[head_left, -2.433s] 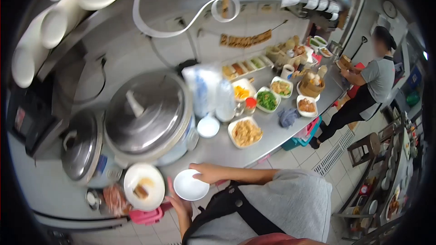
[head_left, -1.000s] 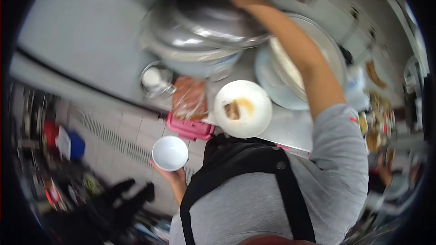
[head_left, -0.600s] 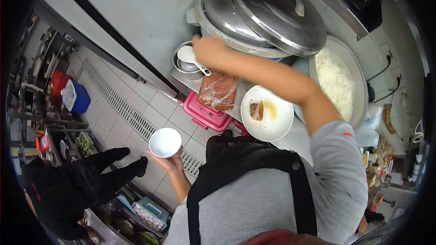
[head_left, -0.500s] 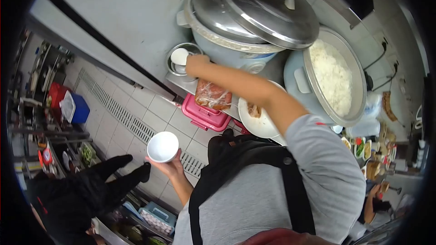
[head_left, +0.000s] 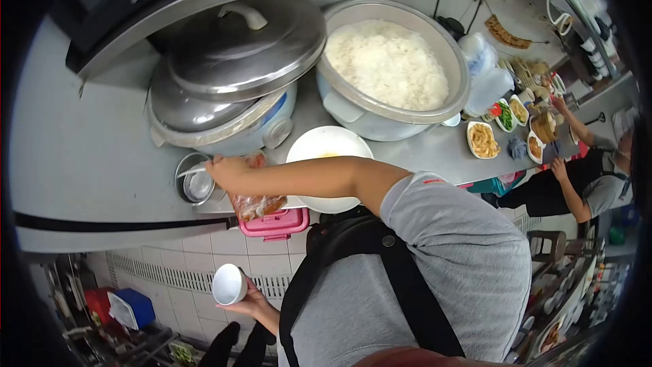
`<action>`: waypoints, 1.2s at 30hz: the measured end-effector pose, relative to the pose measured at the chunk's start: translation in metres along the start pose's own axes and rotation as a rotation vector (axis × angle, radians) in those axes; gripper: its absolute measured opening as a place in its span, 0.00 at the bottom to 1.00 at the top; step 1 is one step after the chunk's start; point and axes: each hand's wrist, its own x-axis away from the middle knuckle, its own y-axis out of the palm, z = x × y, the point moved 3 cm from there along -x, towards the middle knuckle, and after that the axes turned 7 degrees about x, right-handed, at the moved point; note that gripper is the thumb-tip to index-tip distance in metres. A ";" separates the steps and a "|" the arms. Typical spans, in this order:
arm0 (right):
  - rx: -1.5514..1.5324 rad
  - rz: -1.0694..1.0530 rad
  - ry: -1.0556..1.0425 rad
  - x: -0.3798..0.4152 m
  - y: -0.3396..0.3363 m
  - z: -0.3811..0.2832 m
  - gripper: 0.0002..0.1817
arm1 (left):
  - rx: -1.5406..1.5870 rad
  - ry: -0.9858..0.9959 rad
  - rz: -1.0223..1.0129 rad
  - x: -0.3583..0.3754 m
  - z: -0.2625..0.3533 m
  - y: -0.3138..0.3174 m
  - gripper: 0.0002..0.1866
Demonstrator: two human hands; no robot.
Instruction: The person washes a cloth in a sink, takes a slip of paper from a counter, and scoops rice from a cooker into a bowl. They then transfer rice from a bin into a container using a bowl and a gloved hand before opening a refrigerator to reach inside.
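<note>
A: Which hand holds what at this steel table (head_left: 305,112)?

B: A worker in a grey shirt (head_left: 462,251) and black apron (head_left: 339,241) cradles a white bowl (head_left: 229,284) in the left hand (head_left: 255,300), its fingers curled round the outside, above the tiled floor (head_left: 231,243) at near left. The right hand (head_left: 225,174) reaches to a metal pot (head_left: 180,191) at the table's left end, its fingers clasped on a white scoop (head_left: 192,171) over the pot, though the grip is partly hidden

A: And close by?

B: Just right of the pot lies a plastic-wrapped reddish pack (head_left: 255,205), with a pink box (head_left: 275,223) on its near side. A white plate (head_left: 309,146) rests farther right, partly covered by the forearm (head_left: 305,177)

A: What fills the far side?

B: An open cooker (head_left: 370,126) heaped with white rice (head_left: 390,61). To its left, a second cooker (head_left: 238,139) bears two stacked steel lids (head_left: 244,61). At far right, a co-worker (head_left: 577,183) stands beside dishes of food (head_left: 483,141)
</note>
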 end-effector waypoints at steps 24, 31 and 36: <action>0.319 -0.316 0.205 0.147 -0.217 0.369 0.20 | -0.083 -0.091 -0.085 0.186 -0.171 0.117 0.27; 0.112 -0.536 -0.017 0.189 -0.198 0.376 0.25 | -0.265 -0.142 -0.611 0.205 -0.184 0.260 0.31; -0.131 -0.748 0.068 0.224 -0.207 0.411 0.27 | -0.327 -0.384 -0.857 0.190 -0.220 0.332 0.33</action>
